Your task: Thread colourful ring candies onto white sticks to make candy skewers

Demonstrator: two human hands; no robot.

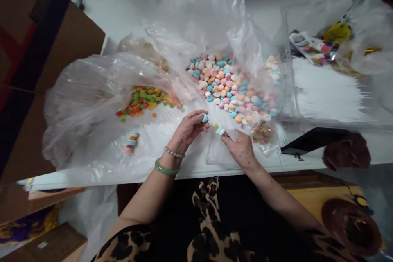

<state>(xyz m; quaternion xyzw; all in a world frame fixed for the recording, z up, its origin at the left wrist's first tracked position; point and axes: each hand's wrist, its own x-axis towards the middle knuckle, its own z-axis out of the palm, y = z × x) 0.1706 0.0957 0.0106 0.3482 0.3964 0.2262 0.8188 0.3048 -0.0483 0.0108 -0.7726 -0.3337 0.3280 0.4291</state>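
Note:
Near the front edge of the table, my left hand (pixel 193 126) pinches a blue candy (pixel 204 118) between thumb and fingers. Just to its right, my right hand (pixel 238 145) grips a candy skewer (pixel 219 130), a short row of white, blue and yellow-green pieces; any stick inside the fingers is hidden. The two hands are close but apart. Ahead of them lies a pile of pastel candies (pixel 219 84) in a clear plastic bag. Left of that sit small fruit-coloured gummies (pixel 144 98) on plastic. A finished-looking stack of candies (pixel 131 141) rests at the left.
A clear tray of thin white sticks (pixel 328 90) stands at the right, with printed packets (pixel 316 47) behind it. A dark phone-like slab (pixel 316 139) and a brown cloth (pixel 346 151) lie near the right front edge. A cardboard box (pixel 70 37) stands at the left.

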